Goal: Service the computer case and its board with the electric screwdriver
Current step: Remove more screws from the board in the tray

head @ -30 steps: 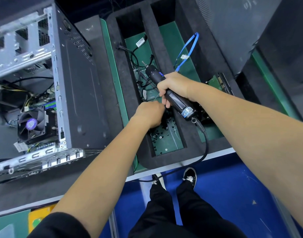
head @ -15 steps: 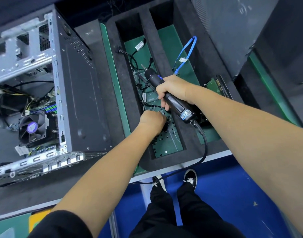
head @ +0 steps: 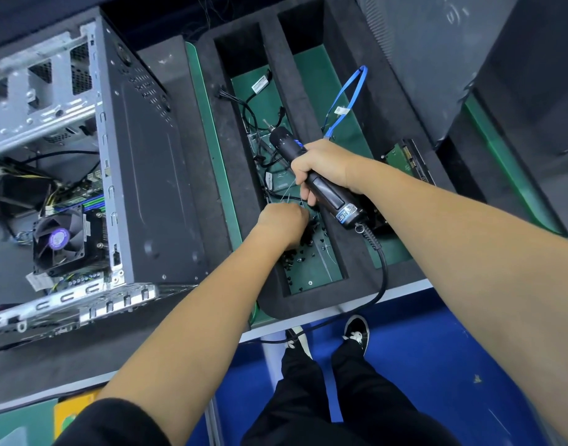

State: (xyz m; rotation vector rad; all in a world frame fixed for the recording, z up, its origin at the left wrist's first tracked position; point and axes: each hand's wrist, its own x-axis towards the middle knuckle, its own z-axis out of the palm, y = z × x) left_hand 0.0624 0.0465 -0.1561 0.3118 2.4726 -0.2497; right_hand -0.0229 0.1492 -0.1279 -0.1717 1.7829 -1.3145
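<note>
My right hand (head: 322,167) grips the black electric screwdriver (head: 335,202), which is held over the foam tray (head: 277,78) with its bit pointing away from me. Its cord (head: 384,275) runs over the bench edge. My left hand (head: 282,222) reaches into the tray's middle compartment with curled fingers pointing down into a heap of small black screws (head: 300,260). The fingertips are hidden. The open computer case (head: 147,188) stands to the left. Inside it I see the board with its cooler fan (head: 59,239).
Black cables (head: 253,101) lie further back in the same compartment. A blue cable (head: 347,98) and a hard drive (head: 404,159) are in the right compartment. The bench edge (head: 340,305) runs just in front of the tray, with blue floor and my shoes below.
My left hand has dropped slightly lower and nearer into the screw heap. The right hand and screwdriver have barely shifted.
</note>
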